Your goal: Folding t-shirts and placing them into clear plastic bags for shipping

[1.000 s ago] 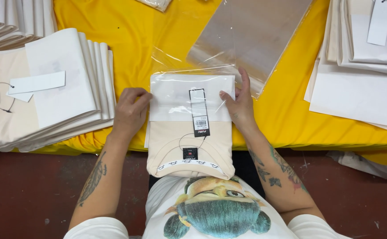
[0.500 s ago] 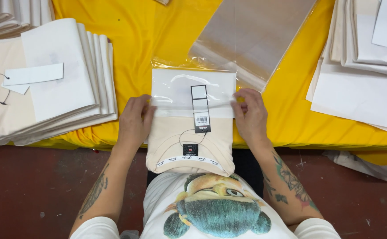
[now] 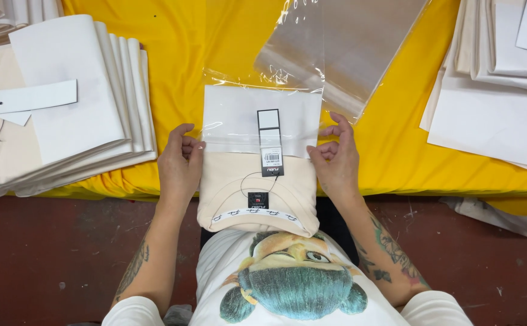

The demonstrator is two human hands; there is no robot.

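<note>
Both hands — left hand (image 3: 179, 166), right hand (image 3: 336, 158) — fingers clamped on the clear bag (image 3: 260, 118) around the folded shirt (image 3: 230, 181)

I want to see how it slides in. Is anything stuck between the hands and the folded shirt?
Nothing visible is. The left hand and right hand grip the sides of the folded shirt directly, at the mouth of the clear bag that covers its top half.

We note the left hand (image 3: 180, 166) and right hand (image 3: 337, 160) gripping either side of a folded cream garment (image 3: 254, 190), its upper half inside a clear plastic bag (image 3: 233, 118) on the yellow table (image 3: 179, 54), hang tag (image 3: 270, 145) on top.
</note>
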